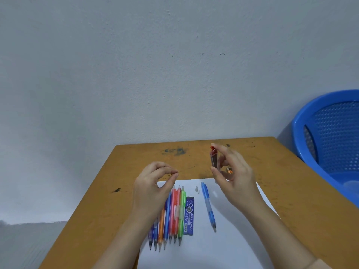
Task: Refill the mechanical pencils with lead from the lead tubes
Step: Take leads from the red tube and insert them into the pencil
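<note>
The left hand (155, 183) pinches a thin lead (174, 173) between thumb and forefinger. The right hand (233, 181) grips a tube (214, 161) upright, orange cap at the top. Both are held above the far edge of the paper (204, 249) on the worktop (101, 200).

The likely target, a lone blue pencil (208, 205), lies flat on the paper between the two hands and nearer the person. It sits closer to the right hand, which is taken up by the tube. Its long axis runs almost straight toward and away from the person, leaning slightly. The tip points at the person and the back end faces the hands. Two small white bits (197, 189), perhaps its cap and eraser, lie just beside that back end, so the end looks open.

The lead lies nearly crosswise, its free end toward the tube, so it would need turning to line up with the pencil.

The other pencils (171, 220) lie in a parallel row under the left hand, tips toward the person, beside a lead box (189, 216).
</note>
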Demonstrator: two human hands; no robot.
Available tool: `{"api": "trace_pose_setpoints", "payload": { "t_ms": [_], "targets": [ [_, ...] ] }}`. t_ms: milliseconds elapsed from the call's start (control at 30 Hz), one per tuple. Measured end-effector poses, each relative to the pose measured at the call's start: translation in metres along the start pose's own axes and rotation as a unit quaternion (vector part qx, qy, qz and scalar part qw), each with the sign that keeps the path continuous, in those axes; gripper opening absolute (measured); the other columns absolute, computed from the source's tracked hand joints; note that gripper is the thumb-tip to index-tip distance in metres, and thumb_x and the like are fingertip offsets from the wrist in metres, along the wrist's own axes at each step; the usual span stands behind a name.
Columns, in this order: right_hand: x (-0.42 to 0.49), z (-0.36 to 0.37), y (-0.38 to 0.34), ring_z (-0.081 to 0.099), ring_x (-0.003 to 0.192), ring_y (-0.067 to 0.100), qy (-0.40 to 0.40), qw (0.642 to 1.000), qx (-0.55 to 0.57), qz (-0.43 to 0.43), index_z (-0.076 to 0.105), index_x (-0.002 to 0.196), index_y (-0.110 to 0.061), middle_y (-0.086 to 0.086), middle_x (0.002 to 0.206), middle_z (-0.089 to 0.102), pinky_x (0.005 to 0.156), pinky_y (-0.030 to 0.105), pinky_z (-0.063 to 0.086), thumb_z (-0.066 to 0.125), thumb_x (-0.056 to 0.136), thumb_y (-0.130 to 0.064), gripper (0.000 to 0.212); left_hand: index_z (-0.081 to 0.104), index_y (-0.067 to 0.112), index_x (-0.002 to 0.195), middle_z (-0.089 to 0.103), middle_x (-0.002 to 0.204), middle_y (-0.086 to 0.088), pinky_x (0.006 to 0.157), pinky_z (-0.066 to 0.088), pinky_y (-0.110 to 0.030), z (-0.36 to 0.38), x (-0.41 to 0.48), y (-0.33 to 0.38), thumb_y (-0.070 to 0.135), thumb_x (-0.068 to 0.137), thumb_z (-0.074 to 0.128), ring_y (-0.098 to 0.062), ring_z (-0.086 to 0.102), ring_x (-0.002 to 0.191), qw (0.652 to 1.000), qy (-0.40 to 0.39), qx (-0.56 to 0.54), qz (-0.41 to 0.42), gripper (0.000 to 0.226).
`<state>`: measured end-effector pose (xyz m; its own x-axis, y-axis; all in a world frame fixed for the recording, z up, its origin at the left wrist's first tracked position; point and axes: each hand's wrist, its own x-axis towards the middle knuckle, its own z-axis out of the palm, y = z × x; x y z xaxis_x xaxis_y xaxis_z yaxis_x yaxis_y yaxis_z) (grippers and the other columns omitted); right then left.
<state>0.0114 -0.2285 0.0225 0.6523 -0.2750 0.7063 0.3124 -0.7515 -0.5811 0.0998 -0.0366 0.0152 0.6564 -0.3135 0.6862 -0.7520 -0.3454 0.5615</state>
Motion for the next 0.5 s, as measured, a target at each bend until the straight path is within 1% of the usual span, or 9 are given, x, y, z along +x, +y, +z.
{"api": "trace_pose_setpoints", "payload": {
  "t_ms": [100, 233, 300, 367, 433, 500],
  "targets": [
    [0.0, 0.0, -0.002, 0.052, 0.094, 0.0, -0.003, 1.0, 0.007, 0.003, 0.045, 0.129, -0.039, -0.023, 0.102, 0.045, 0.076, 0.013, 0.053, 0.066, 0.086, -0.009, 0.056, 0.073, 0.024, 0.087, 0.061, 0.091, 0.019, 0.067, 0.046, -0.01, 0.0, 0.0, 0.0, 0.02, 0.078, 0.074, 0.001, 0.057, 0.092, 1.0, -0.001, -0.002, 0.001, 0.01],
    [0.0, 0.0, -0.005, 0.051, 0.092, -0.001, 0.008, 1.0, 0.018, 0.001, 0.05, 0.124, -0.037, -0.019, 0.099, 0.047, 0.068, 0.009, 0.052, 0.065, 0.086, -0.005, 0.053, 0.073, 0.024, 0.087, 0.062, 0.091, 0.016, 0.068, 0.046, -0.009, 0.0, 0.0, 0.0, 0.024, 0.078, 0.072, 0.001, 0.057, 0.092, 1.0, -0.001, -0.002, 0.003, 0.009],
    [0.001, -0.001, -0.008, 0.053, 0.092, 0.001, 0.005, 0.999, 0.029, 0.02, 0.05, 0.123, -0.038, -0.017, 0.1, 0.05, 0.066, 0.007, 0.05, 0.065, 0.086, -0.004, 0.052, 0.073, 0.024, 0.087, 0.062, 0.091, 0.016, 0.068, 0.045, -0.008, 0.0, 0.0, 0.0, 0.023, 0.078, 0.073, 0.001, 0.057, 0.092, 1.0, -0.002, 0.0, 0.0, 0.009],
    [0.002, -0.002, -0.012, 0.054, 0.091, 0.001, 0.006, 0.998, 0.045, 0.045, 0.05, 0.12, -0.042, -0.013, 0.098, 0.053, 0.066, 0.007, 0.05, 0.065, 0.085, -0.004, 0.054, 0.073, 0.024, 0.087, 0.061, 0.09, 0.018, 0.07, 0.045, -0.007, 0.0, 0.0, 0.0, 0.021, 0.078, 0.074, 0.001, 0.057, 0.092, 1.0, -0.003, 0.002, -0.002, 0.009],
    [0.002, -0.003, -0.016, 0.056, 0.087, 0.003, 0.01, 0.996, 0.056, 0.068, 0.051, 0.115, -0.046, -0.009, 0.093, 0.056, 0.064, 0.009, 0.05, 0.066, 0.083, -0.003, 0.055, 0.073, 0.024, 0.087, 0.06, 0.091, 0.02, 0.072, 0.045, -0.007, 0.0, -0.001, -0.001, 0.02, 0.078, 0.074, 0.001, 0.056, 0.093, 1.0, -0.004, 0.002, -0.002, 0.01],
    [0.004, -0.004, -0.018, 0.057, 0.08, 0.004, 0.007, 0.993, 0.069, 0.099, 0.054, 0.111, -0.044, -0.006, 0.087, 0.059, 0.061, 0.011, 0.049, 0.067, 0.082, -0.002, 0.053, 0.072, 0.025, 0.087, 0.058, 0.091, 0.022, 0.073, 0.044, -0.007, 0.0, 0.0, -0.001, 0.02, 0.078, 0.074, 0.002, 0.056, 0.093, 1.0, -0.004, 0.004, 0.0, 0.011]
  ]
}}
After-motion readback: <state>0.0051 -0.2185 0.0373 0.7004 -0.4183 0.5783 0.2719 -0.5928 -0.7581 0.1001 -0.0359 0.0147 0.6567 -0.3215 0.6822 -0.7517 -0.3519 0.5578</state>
